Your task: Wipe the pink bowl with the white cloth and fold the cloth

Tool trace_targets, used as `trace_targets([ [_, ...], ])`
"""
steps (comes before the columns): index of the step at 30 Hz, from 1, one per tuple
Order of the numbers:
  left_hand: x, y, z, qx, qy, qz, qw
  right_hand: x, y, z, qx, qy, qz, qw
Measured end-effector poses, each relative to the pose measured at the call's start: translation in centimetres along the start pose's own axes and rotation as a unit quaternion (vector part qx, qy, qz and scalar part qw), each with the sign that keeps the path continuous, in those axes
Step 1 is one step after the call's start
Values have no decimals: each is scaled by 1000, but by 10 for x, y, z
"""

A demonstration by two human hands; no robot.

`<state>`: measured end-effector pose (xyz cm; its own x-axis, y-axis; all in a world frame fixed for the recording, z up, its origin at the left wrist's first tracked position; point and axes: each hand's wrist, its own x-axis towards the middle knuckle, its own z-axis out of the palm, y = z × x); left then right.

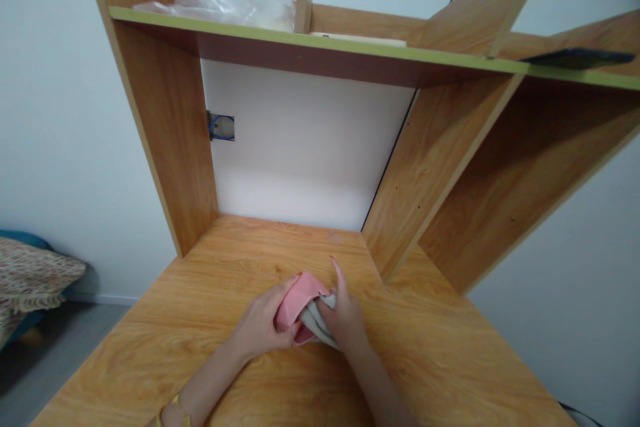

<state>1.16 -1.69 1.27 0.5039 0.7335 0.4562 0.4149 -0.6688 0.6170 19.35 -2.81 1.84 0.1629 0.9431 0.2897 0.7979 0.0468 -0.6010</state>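
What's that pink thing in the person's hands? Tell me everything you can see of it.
The small pink cloth item looks like soft fabric, bunched and folded rather than laid flat. A pale grey-white part, perhaps its lining or a second piece, shows at its right side. It sits low over the wooden desk top, near the middle front. The left hand grips its left side with the thumb tucked under the fold; the right hand pinches the pale part. Its exact kind cannot be told.
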Motion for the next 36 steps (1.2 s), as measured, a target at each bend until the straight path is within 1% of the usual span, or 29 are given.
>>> trace_targets([
  [2, 1, 2, -1, -1, -11, -6, 1000, 1, 2, 3, 17, -15, 10, 1000],
  [5, 3, 3, -2, -6, -11, -29, 999, 2, 7, 8, 55, -14, 17, 998],
  [8, 4, 0, 1, -31, 14, -65, 997, 2, 12, 12, 101, 11, 29, 994],
  [11, 3, -2, 6, -73, 28, -95, 992, 3, 13, 16, 154, 55, 39, 986],
  [14, 3, 1, 11, -115, 15, -79, 990, 3, 13, 20, 208, 75, 29, 975],
  [17, 3, 5, 14, -137, 20, -73, 988, 3, 11, 22, 235, 54, 14, 970],
  [19, 2, 5, 13, -122, 37, -93, 988, 3, 9, 21, 214, 41, 22, 976],
  [20, 2, 4, 13, -107, 47, -101, 988, 3, 8, 20, 187, 38, 31, 981],
  [23, 2, 0, 9, -54, 68, -109, 990, 2, 6, 12, 72, 43, 52, 995],
  [25, 1, -1, 6, -29, 58, -101, 993, 2, 4, 6, 12, 51, 40, 998],
  [27, 1, 1, 3, -17, 37, -84, 996, 2, 4, 3, -18, 56, 11, 998],
  [29, 1, 3, 1, -13, 18, -55, 998, 1, 4, 2, -32, 49, -16, 998],
  [32, 1, 6, -2, -9, 2, -29, 1000, 0, 5, 3, -24, 21, -24, 999],
  [34, 2, 6, -2, -6, -4, -34, 999, -1, 6, 6, 7, 4, -18, 1000],
  [36, 3, 4, -2, -3, -3, -48, 999, -1, 8, 9, 43, 4, -2, 999],
])
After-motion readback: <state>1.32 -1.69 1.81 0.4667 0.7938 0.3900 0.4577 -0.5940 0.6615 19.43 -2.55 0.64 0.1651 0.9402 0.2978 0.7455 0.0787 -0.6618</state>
